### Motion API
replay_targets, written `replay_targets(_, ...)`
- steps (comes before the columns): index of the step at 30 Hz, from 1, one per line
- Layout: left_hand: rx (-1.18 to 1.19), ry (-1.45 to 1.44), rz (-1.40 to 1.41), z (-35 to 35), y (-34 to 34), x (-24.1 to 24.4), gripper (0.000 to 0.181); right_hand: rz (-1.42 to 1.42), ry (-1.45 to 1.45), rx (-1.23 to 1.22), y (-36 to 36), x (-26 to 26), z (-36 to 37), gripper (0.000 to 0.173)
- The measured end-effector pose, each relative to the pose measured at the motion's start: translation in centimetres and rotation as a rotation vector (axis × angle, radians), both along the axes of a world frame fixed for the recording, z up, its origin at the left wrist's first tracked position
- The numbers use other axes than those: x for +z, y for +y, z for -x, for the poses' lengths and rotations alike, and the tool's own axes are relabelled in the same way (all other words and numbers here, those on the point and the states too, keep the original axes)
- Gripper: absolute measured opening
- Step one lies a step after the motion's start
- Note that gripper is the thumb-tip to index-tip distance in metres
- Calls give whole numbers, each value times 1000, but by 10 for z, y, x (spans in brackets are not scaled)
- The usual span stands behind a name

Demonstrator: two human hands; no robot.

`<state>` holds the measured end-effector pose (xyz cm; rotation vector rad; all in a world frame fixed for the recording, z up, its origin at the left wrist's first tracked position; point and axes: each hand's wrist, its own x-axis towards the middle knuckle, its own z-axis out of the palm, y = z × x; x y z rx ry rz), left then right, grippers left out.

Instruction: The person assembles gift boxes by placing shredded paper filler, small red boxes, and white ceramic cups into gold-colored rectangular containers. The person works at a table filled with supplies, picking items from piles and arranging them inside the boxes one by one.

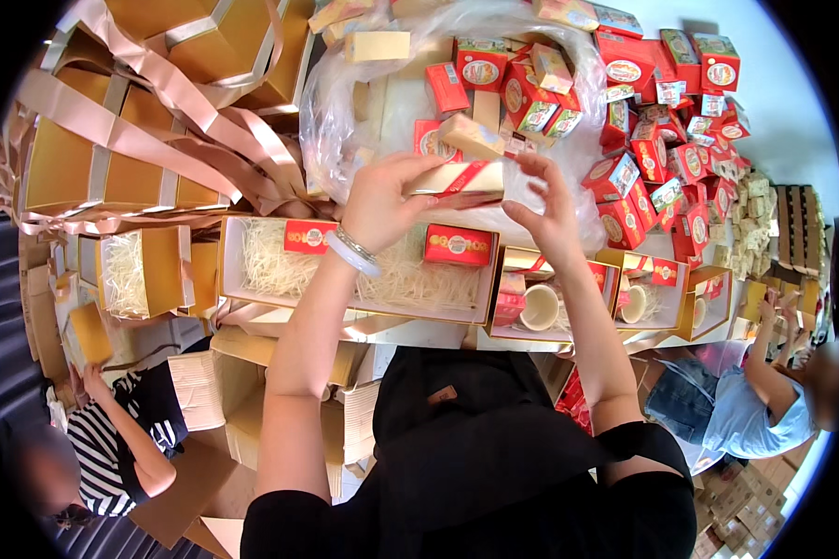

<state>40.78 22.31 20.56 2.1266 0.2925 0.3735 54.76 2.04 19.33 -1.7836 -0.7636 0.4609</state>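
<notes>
My left hand [386, 197] grips one end of a small cream carton with a red diagonal band [465, 179]. At the carton's other end my right hand [551, 202] is spread, its fingers apart and holding nothing. Below them lies a long gift box [356, 305] with a gold rim, lined with pale shredded paper filler [419, 285]. Two red cookie cartons rest in it: one on the right [461, 244], one on the left [307, 236] behind my left wrist. Just beyond the held carton, a cream carton [472, 136] leans on other cartons on clear plastic wrap [328, 133].
Right of the box stand more gift boxes with white cups [540, 307] and cartons. Red cartons [622, 175] are heaped at the far right. Gold boxes [140, 150] with pink ribbons [161, 84] crowd the left. An open cardboard box [245, 398] stands below the table. Co-workers flank me on both sides.
</notes>
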Motion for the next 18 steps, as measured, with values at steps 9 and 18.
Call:
replay_targets(9, 58, -8, 883, 37, 14, -9, 42, -39, 331, 84, 17, 8, 27, 69)
replay_targets(18, 320, -354, 1571, 93, -30, -50, 33, -90, 773, 213, 47, 6, 62, 38)
